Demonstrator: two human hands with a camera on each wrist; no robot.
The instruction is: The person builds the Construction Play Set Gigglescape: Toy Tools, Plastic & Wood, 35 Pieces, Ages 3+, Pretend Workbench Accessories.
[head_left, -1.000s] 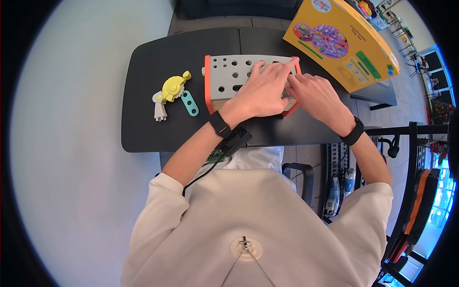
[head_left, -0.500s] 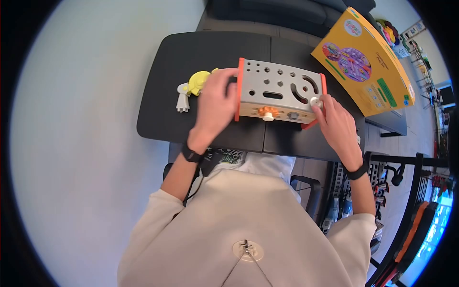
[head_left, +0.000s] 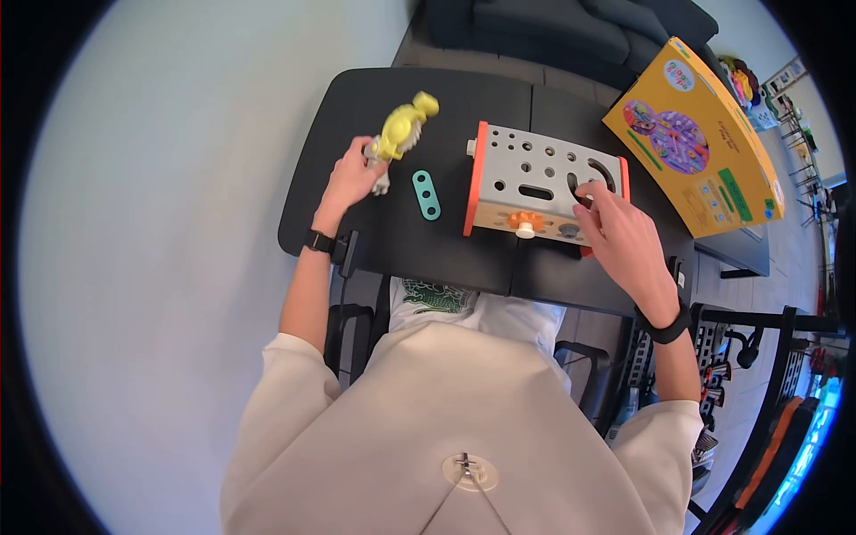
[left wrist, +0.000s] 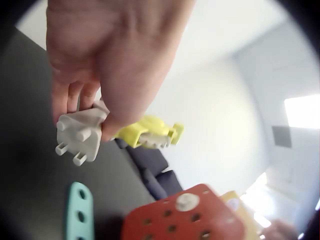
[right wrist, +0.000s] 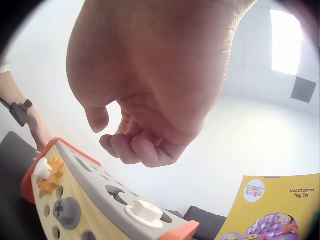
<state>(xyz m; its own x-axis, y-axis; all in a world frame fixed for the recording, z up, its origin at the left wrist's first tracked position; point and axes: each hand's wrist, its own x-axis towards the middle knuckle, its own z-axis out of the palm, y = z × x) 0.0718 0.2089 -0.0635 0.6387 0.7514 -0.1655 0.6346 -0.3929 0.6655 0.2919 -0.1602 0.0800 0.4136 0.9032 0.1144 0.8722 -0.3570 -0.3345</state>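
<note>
My left hand grips a toy circular saw by its white end, thumb against fingers. The saw has a yellow body and a pale toothed disc; its white base with several short pegs shows in the left wrist view. Over the right end of a toy workbench, my right hand hangs with fingers loosely curled and nothing in them. Below it, in the right wrist view, a white bolt sits in the perforated grey top. An orange gear and a grey screw are on the wooden side.
A teal strip with holes lies on the black table, between my left hand and the workbench. At the right back stands a large yellow box. Beyond the table is a dark sofa.
My left hand has left the workbench, moved left and picked up the toy saw. My right hand has let go of the white bolt and risen slightly. The head view has shifted left.
</note>
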